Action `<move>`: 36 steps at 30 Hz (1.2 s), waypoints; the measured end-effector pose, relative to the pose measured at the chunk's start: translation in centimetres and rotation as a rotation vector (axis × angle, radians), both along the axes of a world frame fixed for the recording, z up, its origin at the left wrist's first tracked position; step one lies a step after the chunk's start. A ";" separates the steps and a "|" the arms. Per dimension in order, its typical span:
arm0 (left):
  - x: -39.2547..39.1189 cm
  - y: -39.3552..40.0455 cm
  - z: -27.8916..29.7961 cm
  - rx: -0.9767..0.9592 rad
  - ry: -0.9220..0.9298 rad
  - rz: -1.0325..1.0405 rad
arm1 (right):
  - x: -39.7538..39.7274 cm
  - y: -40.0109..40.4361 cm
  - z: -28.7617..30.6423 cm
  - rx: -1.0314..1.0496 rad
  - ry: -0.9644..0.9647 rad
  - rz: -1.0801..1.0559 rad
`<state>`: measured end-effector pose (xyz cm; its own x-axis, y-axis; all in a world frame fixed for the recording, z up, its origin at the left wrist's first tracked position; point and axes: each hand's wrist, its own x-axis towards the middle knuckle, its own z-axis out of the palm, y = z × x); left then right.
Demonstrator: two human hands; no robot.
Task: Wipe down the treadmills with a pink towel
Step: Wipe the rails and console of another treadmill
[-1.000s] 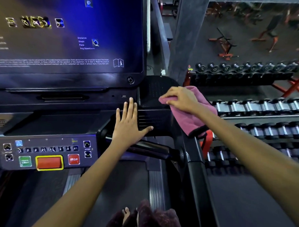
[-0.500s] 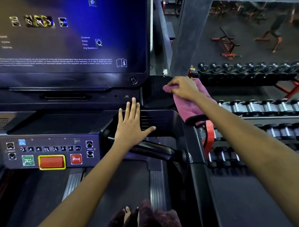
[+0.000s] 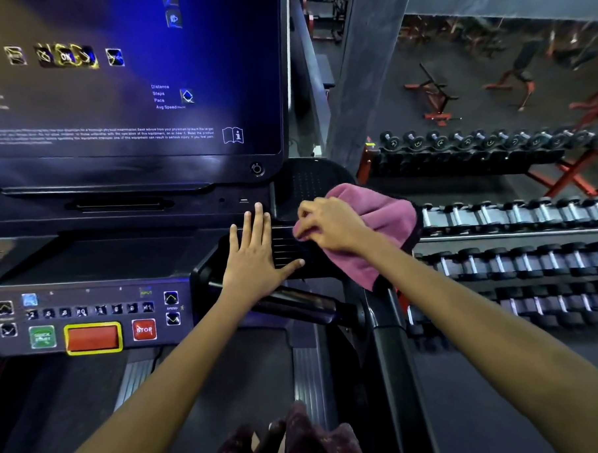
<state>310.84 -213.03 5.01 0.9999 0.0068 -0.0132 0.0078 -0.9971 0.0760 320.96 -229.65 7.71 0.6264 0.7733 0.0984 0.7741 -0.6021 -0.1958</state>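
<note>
My right hand (image 3: pixel 328 227) curls its fingers round the pink towel (image 3: pixel 376 233), pressing it on the treadmill (image 3: pixel 306 185) console's black side tray at centre frame. My left hand (image 3: pixel 255 258) lies flat beside it, fingers straight, on the ribbed panel; dumbbell racks (image 3: pixel 517 222) fill the right.

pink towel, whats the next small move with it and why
Probably drag the pink towel toward the body across the slatted tray. The right hand pinches it at the tray's far right edge, the slats beside the flat left hand lie uncovered, and that hand braces the console.
</note>
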 end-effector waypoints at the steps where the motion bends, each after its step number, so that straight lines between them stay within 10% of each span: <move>1: 0.1 0.0 0.0 0.000 -0.004 0.000 | -0.2 0.2 -0.2 0.024 -0.001 -0.004; 20: 0.1 -0.1 0.3 0.008 0.010 0.009 | 4.4 7.7 1.3 0.166 0.039 -0.570; 36: 0.1 0.3 0.0 -0.046 0.010 -0.001 | 3.1 -2.9 2.8 -0.094 0.182 -0.202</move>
